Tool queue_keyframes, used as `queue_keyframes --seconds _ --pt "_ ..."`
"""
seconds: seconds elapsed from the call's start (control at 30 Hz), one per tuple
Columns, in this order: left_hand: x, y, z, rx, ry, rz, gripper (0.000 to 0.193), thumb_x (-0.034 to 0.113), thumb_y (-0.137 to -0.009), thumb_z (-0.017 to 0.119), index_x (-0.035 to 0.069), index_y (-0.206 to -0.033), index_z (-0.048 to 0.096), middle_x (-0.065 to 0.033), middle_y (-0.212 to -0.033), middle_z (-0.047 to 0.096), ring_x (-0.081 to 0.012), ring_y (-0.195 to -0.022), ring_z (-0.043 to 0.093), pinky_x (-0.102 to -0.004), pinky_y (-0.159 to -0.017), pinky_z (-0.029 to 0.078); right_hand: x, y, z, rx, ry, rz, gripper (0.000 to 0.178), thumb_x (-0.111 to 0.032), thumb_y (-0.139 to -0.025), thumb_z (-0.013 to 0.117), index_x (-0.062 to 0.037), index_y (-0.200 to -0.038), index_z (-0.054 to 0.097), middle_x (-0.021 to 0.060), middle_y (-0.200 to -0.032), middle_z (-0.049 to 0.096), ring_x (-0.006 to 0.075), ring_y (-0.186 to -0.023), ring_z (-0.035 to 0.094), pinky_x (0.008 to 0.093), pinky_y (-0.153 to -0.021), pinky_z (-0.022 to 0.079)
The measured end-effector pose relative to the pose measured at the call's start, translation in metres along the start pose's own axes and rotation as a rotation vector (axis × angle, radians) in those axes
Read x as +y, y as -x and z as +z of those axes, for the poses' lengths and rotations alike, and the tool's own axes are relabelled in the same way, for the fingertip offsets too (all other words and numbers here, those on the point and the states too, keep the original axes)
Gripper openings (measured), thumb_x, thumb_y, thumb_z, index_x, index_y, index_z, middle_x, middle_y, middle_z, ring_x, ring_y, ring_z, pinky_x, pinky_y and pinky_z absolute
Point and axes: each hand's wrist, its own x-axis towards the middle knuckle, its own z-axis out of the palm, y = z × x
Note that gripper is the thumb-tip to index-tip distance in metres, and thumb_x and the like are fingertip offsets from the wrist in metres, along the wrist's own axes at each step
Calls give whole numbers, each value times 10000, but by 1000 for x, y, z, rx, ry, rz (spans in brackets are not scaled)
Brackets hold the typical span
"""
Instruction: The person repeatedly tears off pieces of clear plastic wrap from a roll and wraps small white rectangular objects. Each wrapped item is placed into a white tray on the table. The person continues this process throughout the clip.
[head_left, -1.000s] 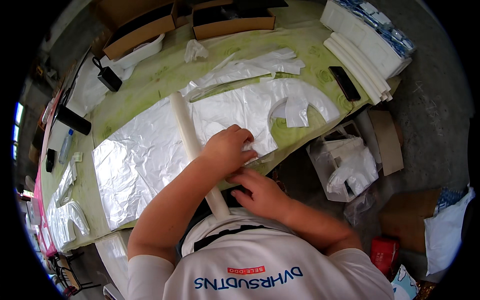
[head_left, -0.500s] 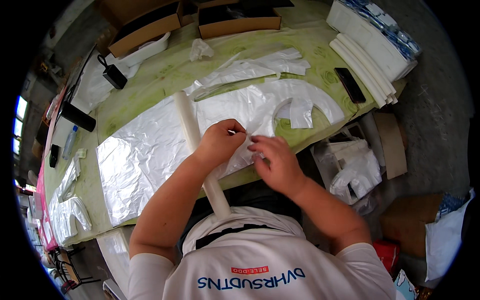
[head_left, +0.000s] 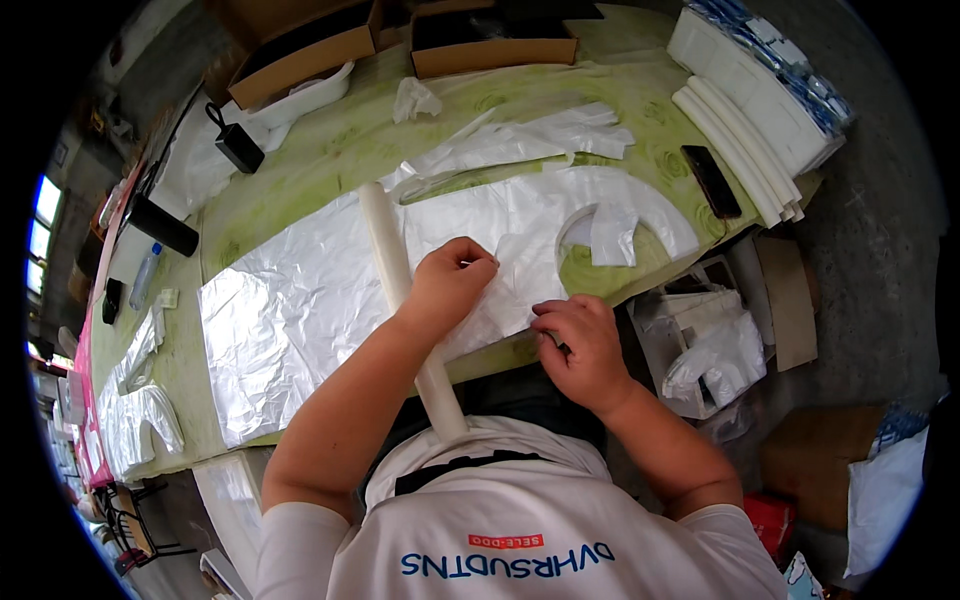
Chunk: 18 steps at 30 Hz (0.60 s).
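A shiny white plastic apron [head_left: 275,330] lies spread over the table, creased, with its cut-out neck end at the right. Across it rests a pale roll tube [head_left: 385,235], running toward my waist; my left forearm crosses over the tube. Above the middle of the film, my left hand [head_left: 452,285] is closed, thumb and forefinger pinched; what lies between them is too small to make out. My right hand [head_left: 585,345] is at the near edge of the film, fingers curled and their tips meeting that edge. The palm side is hidden.
More white film [head_left: 530,140] lies behind the apron. A phone [head_left: 711,182] sits by several white rolls [head_left: 740,150] at the right. Open cartons [head_left: 492,55] stand at the back; a black cylinder [head_left: 160,226] and bottle [head_left: 146,275] at the left. Below the table's right edge is a bin [head_left: 668,345].
My right hand has moved away from my left, to the right and toward me, down to the film's near edge. My left hand stays pinched over the film. The view has shifted slightly.
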Motion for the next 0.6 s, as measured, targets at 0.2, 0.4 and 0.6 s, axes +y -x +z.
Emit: queue_keyframes --seconds 0.2,0.4,0.6 --pt "-11 0 -6 -42 98 -6 77 111 -923 659 63 -983 649 2 -900 639 -87 -828 574 -253 -754 499 29 -63 21 -141 61 69 276 -121 -815 708 -80 -1088 706 73 -1189 701 309 -997 585 403 -927 459" --pt "4 13 -10 -106 -71 -23 226 176 -948 676 66 -1139 628 -7 -1072 620 -106 -950 589 -287 -810 523 68 -91 50 6 426 6 547 -171 -856 676 -175 -1399 612 72 -1540 464 312 -1188 491 454 -1016 429" --pt "45 -36 14 154 -12 -22 634 353 -892 772 59 -1395 520 -79 -1210 628 -179 -1065 619 -335 -832 538 70 -88 39 -72 241 -227 650 -99 -752 732 -282 -1366 623 -2 -1494 519 300 -1179 500 438 -1015 420"
